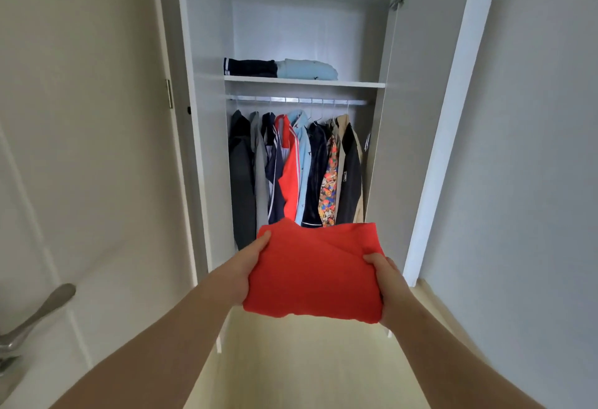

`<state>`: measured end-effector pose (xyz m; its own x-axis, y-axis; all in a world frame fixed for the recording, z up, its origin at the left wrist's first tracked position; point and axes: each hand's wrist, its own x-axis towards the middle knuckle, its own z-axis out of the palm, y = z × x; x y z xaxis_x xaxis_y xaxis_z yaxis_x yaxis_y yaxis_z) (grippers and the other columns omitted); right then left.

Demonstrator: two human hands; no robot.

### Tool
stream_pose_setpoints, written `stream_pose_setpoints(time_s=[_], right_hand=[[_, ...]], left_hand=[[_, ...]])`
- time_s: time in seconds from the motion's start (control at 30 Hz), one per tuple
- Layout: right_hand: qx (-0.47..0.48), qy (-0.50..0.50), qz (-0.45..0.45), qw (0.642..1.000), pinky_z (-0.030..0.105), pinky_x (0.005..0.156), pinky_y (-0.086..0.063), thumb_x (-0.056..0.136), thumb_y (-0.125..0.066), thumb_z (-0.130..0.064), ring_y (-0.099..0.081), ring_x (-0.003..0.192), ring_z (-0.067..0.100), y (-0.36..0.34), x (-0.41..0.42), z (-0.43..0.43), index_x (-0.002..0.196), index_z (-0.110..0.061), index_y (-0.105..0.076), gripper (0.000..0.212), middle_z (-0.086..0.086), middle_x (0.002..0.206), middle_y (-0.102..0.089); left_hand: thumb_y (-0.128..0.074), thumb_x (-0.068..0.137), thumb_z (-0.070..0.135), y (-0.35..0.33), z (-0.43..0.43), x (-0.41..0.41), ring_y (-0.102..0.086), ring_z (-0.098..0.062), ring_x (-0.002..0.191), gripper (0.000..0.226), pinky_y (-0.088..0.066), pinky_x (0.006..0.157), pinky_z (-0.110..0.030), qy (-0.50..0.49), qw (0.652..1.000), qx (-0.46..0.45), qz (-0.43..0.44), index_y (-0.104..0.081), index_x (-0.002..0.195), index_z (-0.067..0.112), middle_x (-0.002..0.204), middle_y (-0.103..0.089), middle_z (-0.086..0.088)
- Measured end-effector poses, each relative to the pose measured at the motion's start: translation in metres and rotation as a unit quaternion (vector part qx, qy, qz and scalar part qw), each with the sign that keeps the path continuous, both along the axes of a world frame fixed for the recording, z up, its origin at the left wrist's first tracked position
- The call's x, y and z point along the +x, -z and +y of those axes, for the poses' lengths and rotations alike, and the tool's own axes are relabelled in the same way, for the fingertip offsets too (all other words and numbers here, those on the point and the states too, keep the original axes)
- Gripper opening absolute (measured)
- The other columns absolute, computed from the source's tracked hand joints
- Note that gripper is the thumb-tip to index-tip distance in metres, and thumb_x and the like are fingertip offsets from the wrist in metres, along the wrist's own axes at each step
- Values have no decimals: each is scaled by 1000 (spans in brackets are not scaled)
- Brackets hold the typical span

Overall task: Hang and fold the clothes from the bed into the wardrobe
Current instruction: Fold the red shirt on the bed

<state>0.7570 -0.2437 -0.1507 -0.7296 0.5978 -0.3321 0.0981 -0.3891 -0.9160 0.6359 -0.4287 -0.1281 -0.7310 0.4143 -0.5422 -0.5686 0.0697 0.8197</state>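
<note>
Folded red top (310,272) held low centre, before the open wardrobe (297,30).
My left hand (249,266) grips its left edge, thumb on top, and my right hand (388,285) grips the right edge. It looks soft, light and floppy, so I judge that supporting it under both sides should save the fold on the way to the shelf (304,81).

Bare forearms (161,340), bare left hand (246,266) and right hand (388,287)

A folded red garment (312,271) is gripped at both sides by the left hand (247,264) and right hand (390,285), before the open wardrobe (417,117).
</note>
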Motion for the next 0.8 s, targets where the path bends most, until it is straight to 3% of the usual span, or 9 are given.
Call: stream_pose_setpoints(time_s=[0.1, 0.2, 0.27, 0.33, 0.5, 0.67, 0.8], right_hand=[[-18, -1, 23, 1000, 40, 63, -50, 87, -52, -26, -59, 86, 35, -18, -59, 22, 116, -20, -49, 30, 15, 109, -60], [-23, 8, 29, 999, 41, 68, -50, 86, -52, -28, -60, 91, 39, -37, -112, 55, 117, -17, -52, 33, 18, 110, -62], [-37, -9, 36, 999, 39, 65, -50, 85, -53, -29, -62, 79, 36, -49, -145, 78, 107, -14, -57, 27, 17, 88, -69], [-67, -34, 40, 996, 38, 61, -51, 84, -56, -36, -63, 69, 34, -60, -174, 98, 98, -17, -60, 25, 13, 69, -72], [-85, -80, 47, 992, 47, 68, -54, 67, -70, -43, -66, 73, 36, -78, -241, 147, 103, -16, -63, 46, 17, 82, -72], [-83, -88, 128, 984, 38, 64, -50, 85, -55, -40, -67, 66, 28, -108, -317, 225, 98, -16, -65, 30, 11, 75, -73], [-93, -107, 192, 971, 35, 54, -56, 90, -50, -36, -69, 58, 24, -148, -367, 278, 95, -15, -64, 26, 9, 73, -72]], left_hand=[[-69, 73, 53, -21, 25, -67, -64, -35, 83, 50, -50, 75, -47, 28, 999, 38, 12, -68, 96, 8, 91, -70, -18], [-68, 79, 41, -40, 59, -129, -63, -32, 77, 40, -48, 83, -46, 39, 998, 36, 27, -66, 94, 5, 76, -71, -17], [-67, 80, 38, -51, 84, -167, -62, -31, 75, 36, -46, 88, -47, 56, 997, 32, 36, -66, 91, 4, 70, -70, -17], [-67, 81, 37, -59, 105, -201, -61, -32, 76, 37, -46, 88, -48, 57, 997, 30, 46, -65, 95, 3, 77, -69, -17], [-65, 84, 33, -81, 154, -273, -65, -28, 57, 30, -48, 69, -40, 59, 993, 20, 95, -66, 77, 4, 57, -68, -14], [-59, 89, 28, -123, 233, -349, -58, -19, 35, 30, -47, 56, -32, 51, 986, 20, 157, -59, 70, 5, 44, -61, -9], [-58, 90, 20, -157, 285, -394, -53, -16, 28, 30, -44, 31, -20, 35, 984, 33, 173, -56, 64, 6, 37, -55, -5]])
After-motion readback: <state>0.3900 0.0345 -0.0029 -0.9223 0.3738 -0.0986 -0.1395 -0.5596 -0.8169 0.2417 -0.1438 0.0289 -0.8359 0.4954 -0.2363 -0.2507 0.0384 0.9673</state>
